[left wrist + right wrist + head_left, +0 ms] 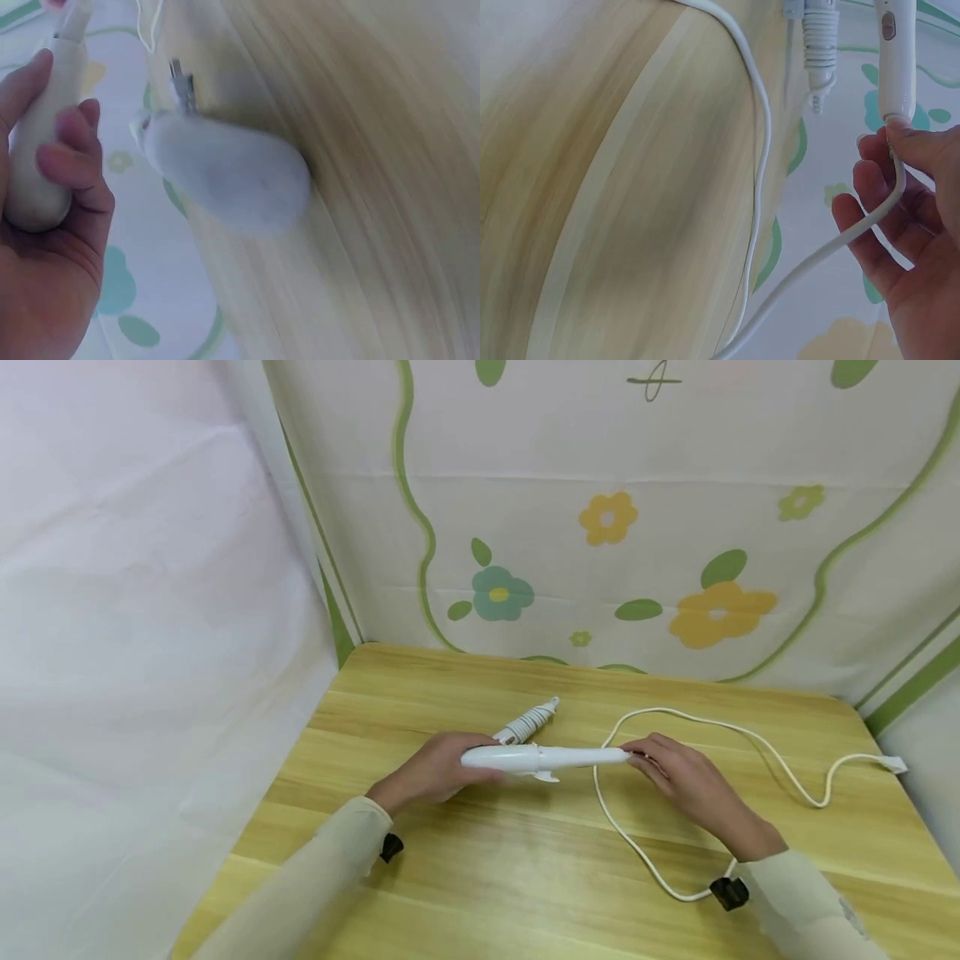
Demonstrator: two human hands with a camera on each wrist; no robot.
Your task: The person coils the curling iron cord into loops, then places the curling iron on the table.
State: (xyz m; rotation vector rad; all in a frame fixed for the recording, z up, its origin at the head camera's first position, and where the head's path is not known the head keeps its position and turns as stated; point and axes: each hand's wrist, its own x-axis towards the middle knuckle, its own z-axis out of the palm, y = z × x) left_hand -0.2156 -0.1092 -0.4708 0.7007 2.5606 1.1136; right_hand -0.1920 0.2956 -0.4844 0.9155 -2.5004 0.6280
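Observation:
A long white handheld appliance with a rounded, wider end and a small tab underneath lies crosswise between both hands, above the table. My left hand grips its wide end, fingers and thumb wrapped around the smooth body. At the slim handle end, my right hand pinches the base of the white cord between thumb and fingers. The handle carries a small oval switch. Just behind, on the table, lies a second white appliance with its cord wound into tight coils.
The cord of the held appliance loops over the wooden table to a white plug at the right edge. A flower-patterned cloth hangs behind the table, and a plain white sheet hangs at the left.

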